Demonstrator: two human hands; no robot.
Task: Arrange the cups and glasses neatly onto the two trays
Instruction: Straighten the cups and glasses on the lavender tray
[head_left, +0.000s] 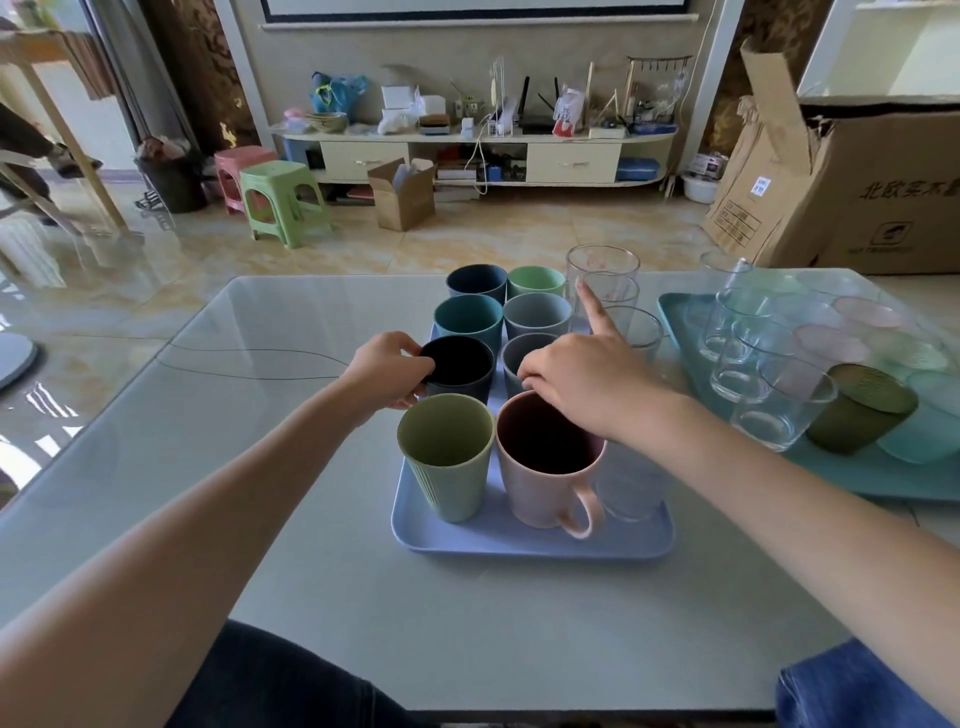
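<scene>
A blue tray in front of me carries two rows of coloured cups and a column of clear glasses on its right. My left hand grips the rim of the dark navy cup. My right hand rests its fingers on the rim of the grey cup, forefinger pointing up. Nearest me stand an olive-green cup, a pink mug and a frosted glass. The teal tray at right holds clear glasses and upturned pastel cups.
The trays sit on a grey glass-topped table. A large cardboard box stands behind the table's right corner. Green and pink stools, a small open box and a cluttered TV cabinet lie beyond on the tiled floor.
</scene>
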